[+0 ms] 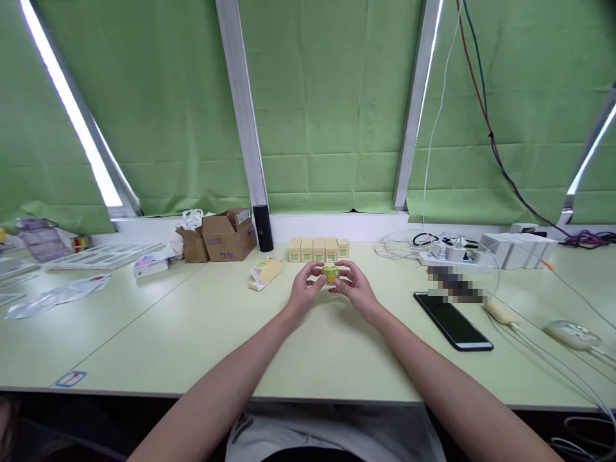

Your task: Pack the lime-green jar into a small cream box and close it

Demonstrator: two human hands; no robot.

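Bright; glare beside green blinds (pixel 332 102), edges stretched

I see pale surface (pixel 168 340), dark seam running across left part, small blue-edged sticker (pixel 72 378) near front edge. Along back I make out cardboard box (pixel 228 237), black cylinder (pixel 262 228) upright just beside it, row of five small yellow boxes (pixel 312 250). Opened yellow carton (pixel 266 274) lies in front, left of row. To my right: dark-screened phone (pixel 452 321), white power strip (pixel 450 260), white boxes (pixel 517 250). Far left: clear plastic bag (pixel 58 298).
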